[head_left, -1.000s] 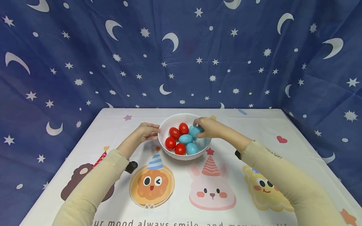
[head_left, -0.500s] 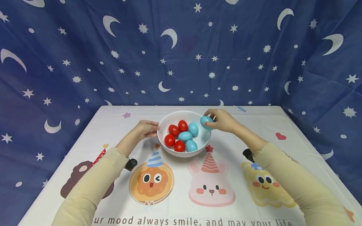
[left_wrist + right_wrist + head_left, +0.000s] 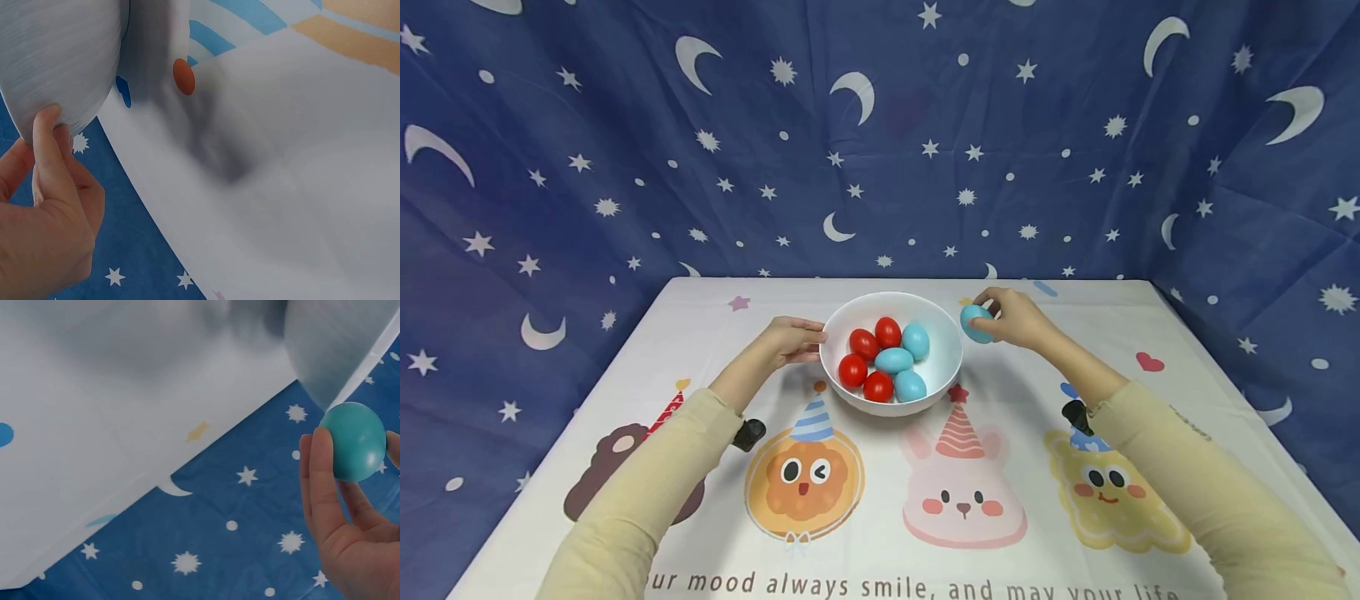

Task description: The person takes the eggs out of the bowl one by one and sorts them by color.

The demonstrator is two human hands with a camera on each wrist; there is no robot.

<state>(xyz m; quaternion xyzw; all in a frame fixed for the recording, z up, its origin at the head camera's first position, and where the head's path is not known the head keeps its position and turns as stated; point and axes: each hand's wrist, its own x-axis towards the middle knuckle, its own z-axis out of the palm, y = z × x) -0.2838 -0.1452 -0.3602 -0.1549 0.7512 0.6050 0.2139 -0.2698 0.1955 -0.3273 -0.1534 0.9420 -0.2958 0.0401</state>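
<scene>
A white bowl (image 3: 951, 354) stands near the middle of the table. Several red eggs (image 3: 853, 371) lie in it on the left, with three light blue eggs (image 3: 894, 360) on the right. At the bowl's left side, my left hand (image 3: 790, 340) grips the rim; in the left wrist view its fingers (image 3: 53, 162) press the outer wall. Just beyond the right rim, my right hand (image 3: 1013, 318) holds another blue egg (image 3: 977, 323) above the table. The right wrist view shows that egg (image 3: 355, 442) pinched between fingers and thumb.
The white tablecloth (image 3: 722, 533) carries printed cartoon figures and lettering. A blue curtain (image 3: 895, 225) with moons and stars hangs behind the table and along both sides. A black device (image 3: 748, 434) sits at the left wrist, another (image 3: 1077, 417) at the right.
My right hand has lifted a blue egg out of the bowl and carried it right, past the rim. My left hand has stayed on the bowl's left rim.
</scene>
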